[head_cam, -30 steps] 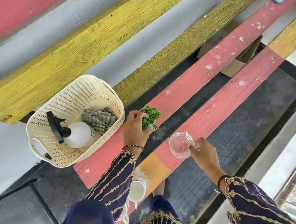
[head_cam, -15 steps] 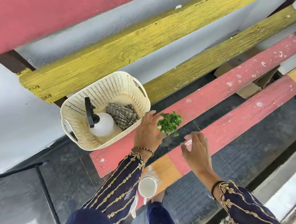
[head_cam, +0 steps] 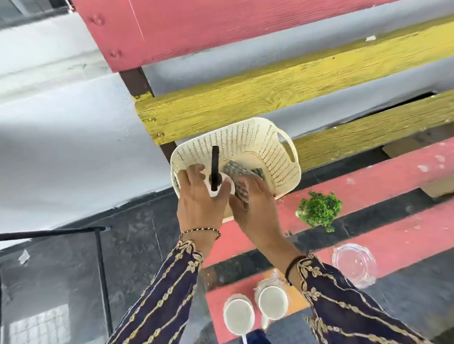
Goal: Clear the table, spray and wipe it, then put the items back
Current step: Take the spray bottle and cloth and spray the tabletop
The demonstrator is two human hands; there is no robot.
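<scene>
A cream perforated basket stands on the slatted table's pink plank. Inside it are a white spray bottle with a black trigger head and a grey checked cloth. My left hand reaches into the basket with its fingers around the bottle's white body. My right hand lies on the cloth at the basket's near rim; its grip is blurred. A small green plant rests on the plank to the right. A clear glass bowl sits on the nearer plank.
Two white cups stand on the nearest plank below my arms. Yellow planks and a wide pink one lie beyond the basket. Open gaps between planks show dark floor. A black metal frame stands left.
Both hands left the plant and the glass bowl, which now rest on the planks, and moved left into the basket. The view swung, bringing the two cups into sight.
</scene>
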